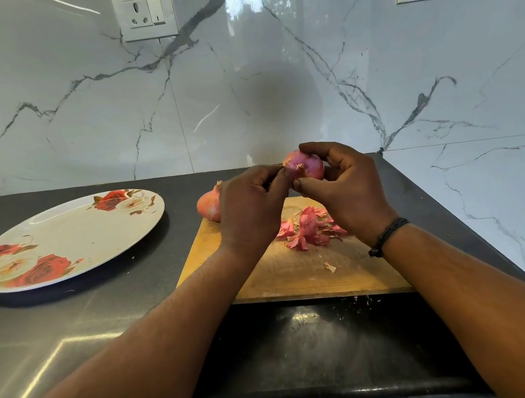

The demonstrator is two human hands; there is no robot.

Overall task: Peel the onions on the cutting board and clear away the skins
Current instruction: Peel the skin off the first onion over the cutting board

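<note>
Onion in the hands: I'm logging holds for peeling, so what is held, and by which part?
The right hand holds the purple onion around its far side and underside; the left hand pinches at its near-left edge.

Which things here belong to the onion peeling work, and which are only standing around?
Part of the job:
- onion in the hands, gripped by the right hand, with the left hand picking at it
- second onion, skin still on
- pile of skins
- cutting board

Just lying about:
- flowered plate, nothing on it
- two wall sockets
</note>
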